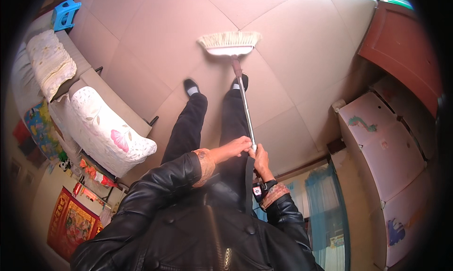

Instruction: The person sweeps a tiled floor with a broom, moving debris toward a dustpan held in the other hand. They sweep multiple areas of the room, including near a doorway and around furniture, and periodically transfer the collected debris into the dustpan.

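Observation:
A broom [230, 50] with a white head and pale bristles rests on the floor, its bristles pointing away from me. From the brown socket, its shiny metal handle slants back to my waist. Near the handle's upper end my right hand [262, 161] is closed around it, a dark band on that wrist. My left hand [238, 147] comes across from the left, its bent fingers closed at the handle just beside the right hand. Part of its grip is hidden. Beyond my dark trousers, my right shoe [240, 82] is close beside the handle's lower part.
Large pale tiles [165, 39] make up the floor. On the left, a sofa has a flowered white cover [106, 129], with a blue plastic stool [66, 13] past its far end. A worn pale cabinet [377, 143] and a reddish-brown wooden piece [401, 49] line the right side.

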Demonstrator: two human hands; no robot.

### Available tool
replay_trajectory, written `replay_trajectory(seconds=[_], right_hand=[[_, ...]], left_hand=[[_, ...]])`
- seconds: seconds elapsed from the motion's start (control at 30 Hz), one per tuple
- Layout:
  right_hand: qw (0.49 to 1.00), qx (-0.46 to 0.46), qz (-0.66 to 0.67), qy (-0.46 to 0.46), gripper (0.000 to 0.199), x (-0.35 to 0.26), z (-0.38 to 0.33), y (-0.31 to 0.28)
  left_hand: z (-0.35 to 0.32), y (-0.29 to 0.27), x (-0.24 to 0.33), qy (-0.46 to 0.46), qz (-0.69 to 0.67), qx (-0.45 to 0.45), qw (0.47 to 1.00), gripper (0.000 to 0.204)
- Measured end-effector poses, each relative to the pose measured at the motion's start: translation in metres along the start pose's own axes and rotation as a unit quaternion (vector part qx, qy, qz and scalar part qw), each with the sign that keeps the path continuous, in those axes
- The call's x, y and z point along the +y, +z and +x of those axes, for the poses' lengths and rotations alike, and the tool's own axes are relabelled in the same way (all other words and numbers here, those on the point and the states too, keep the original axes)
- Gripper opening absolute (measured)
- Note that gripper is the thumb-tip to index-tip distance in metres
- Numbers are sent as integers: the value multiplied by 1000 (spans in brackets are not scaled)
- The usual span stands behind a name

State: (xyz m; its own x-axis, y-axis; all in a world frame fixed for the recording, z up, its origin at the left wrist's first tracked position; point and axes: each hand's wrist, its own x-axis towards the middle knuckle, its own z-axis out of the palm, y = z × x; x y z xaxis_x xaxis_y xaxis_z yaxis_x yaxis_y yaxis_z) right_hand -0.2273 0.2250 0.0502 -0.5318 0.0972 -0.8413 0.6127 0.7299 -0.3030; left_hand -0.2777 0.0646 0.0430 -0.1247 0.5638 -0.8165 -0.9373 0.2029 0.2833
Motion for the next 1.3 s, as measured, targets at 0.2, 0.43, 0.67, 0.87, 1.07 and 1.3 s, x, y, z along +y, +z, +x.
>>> replay_trajectory(seconds=[0.2,0.43,0.67,0.87,1.07,1.3], right_hand=[[987,77,81,-119,34,-108,114,-20],[957,127,121,-232,36,-212,151,-49],[998,-36,27,-46,31,-146,38,-16],[996,-17,32,-87,33,-209,69,11],[985,21,135,-108,33,-400,151,4],[973,17,117,-199,27,-490,64,37]], left_hand=[[6,-50,70,248,-49,159,954,45],[-40,-74,112,255,-163,188,934,43],[-47,-45,64,96,-245,-33,964,31],[-65,-115,86,66,-221,44,972,32],[-133,-238,166,297,-285,67,909,30],[-229,-293,182,247,-294,88,919,24]])
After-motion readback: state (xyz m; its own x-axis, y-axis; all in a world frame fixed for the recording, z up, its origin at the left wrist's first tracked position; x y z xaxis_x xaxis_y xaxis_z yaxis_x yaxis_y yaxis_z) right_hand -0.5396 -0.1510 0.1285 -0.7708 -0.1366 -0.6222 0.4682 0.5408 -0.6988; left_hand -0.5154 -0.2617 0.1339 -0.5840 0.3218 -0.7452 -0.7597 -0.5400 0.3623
